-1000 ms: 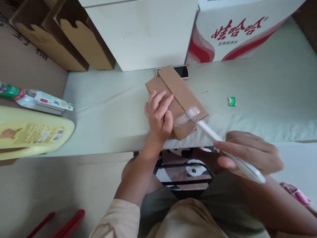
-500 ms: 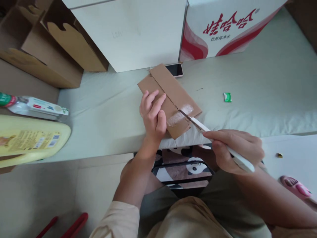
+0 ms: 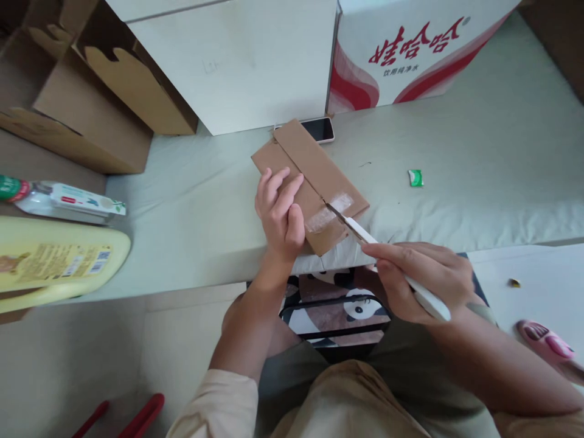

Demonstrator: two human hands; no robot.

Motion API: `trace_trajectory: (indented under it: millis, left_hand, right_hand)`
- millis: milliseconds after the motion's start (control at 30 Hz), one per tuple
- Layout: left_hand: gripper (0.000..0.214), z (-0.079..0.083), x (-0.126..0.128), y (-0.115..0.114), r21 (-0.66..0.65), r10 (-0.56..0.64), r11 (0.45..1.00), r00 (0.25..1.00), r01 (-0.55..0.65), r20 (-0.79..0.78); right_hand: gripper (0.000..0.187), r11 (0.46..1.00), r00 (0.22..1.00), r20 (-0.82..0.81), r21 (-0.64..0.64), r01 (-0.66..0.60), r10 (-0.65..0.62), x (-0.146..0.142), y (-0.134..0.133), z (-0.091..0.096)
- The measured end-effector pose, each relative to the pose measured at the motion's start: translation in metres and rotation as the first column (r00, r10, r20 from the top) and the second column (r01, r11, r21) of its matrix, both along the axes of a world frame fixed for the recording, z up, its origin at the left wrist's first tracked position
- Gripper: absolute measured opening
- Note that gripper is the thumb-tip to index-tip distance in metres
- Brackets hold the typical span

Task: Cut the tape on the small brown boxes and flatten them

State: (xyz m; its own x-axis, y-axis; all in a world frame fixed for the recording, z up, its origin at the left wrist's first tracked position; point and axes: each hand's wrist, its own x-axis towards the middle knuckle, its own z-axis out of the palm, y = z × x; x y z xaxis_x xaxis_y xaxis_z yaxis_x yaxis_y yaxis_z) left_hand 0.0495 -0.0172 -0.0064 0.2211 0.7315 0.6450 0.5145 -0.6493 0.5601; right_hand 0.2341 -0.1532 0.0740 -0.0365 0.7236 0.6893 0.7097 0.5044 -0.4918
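A small brown cardboard box (image 3: 314,164) lies flat on a pale green mattress (image 3: 456,201), its centre seam sealed with clear tape (image 3: 329,210) at the near end. My left hand (image 3: 279,210) rests on the box's left half, fingers laid flat and pressing it down. My right hand (image 3: 422,280) is closed round a white-handled utility knife (image 3: 387,258). The knife's blade tip touches the tape at the seam.
A phone (image 3: 319,129) lies behind the box. A green wrapper (image 3: 415,177) sits to the right. A white cabinet (image 3: 237,61), a red-and-white carton (image 3: 410,52), open cardboard boxes (image 3: 91,103), a yellow bottle (image 3: 55,261), a wipes pack (image 3: 68,199) and red handles (image 3: 137,415) surround.
My right hand moved left and forward, bringing the knife blade from the box's near corner onto the taped seam. The left hand stayed on the box.
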Motion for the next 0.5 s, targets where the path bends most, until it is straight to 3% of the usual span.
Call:
trace_trajectory:
  millis: [233, 500]
  left_hand:
    - [0.053, -0.0001, 0.0, 0.0025, -0.042, -0.037, 0.998, 0.998, 0.039, 0.059]
    - [0.059, 0.0017, -0.0004, 0.0018, 0.013, -0.018, 1.0, 1.0, 0.018, 0.013]
  right_hand:
    - [0.024, 0.999, 1.0, 0.01, -0.032, -0.014, 0.014, -0.0004, -0.0002, -0.0002]
    - [0.028, 0.999, 0.999, -0.042, 0.05, 0.018, -0.016, -0.0006, -0.0036, -0.0047]
